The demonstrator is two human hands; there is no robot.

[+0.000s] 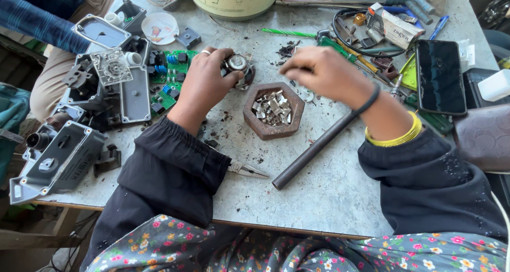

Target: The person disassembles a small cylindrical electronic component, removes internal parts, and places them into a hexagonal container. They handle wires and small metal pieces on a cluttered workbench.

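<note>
Closest to you, just under your left forearm, a pair of pliers (247,169) lies on the worktop (329,197), and a dark metal rod (319,144) runs slantwise beneath your right wrist. Drop that wrist without looking and the rod could roll toward the edge or knock into the dish ahead of it.

Between your hands sits a brown six-sided dish (273,110) filled with small shiny metal clips (272,107). It stands just beside both hands, so a sweep from either side could tip it and scatter the clips among the dark crumbs on the worktop, where they would be hard to find.

Your left hand (204,83) is closed around a small round metal part (237,66), pinning it against the worktop just beyond the dish. The part looks smooth and domed, so I judge it could slip or spin out from under your fingers if you press off-centre. Your right hand (319,70) hovers just past the dish with its fingers curled together; it is blurred, and I cannot tell whether it pinches anything.

To the left of your left hand lie a green circuit board (169,75) and grey casing halves (133,91), near enough for an elbow to nudge. Beyond your right hand, a black phone (440,76) rests among a tangle of loose tools (372,1) and a black cable (345,36); a snagged sleeve could drag them across the worktop.
</note>
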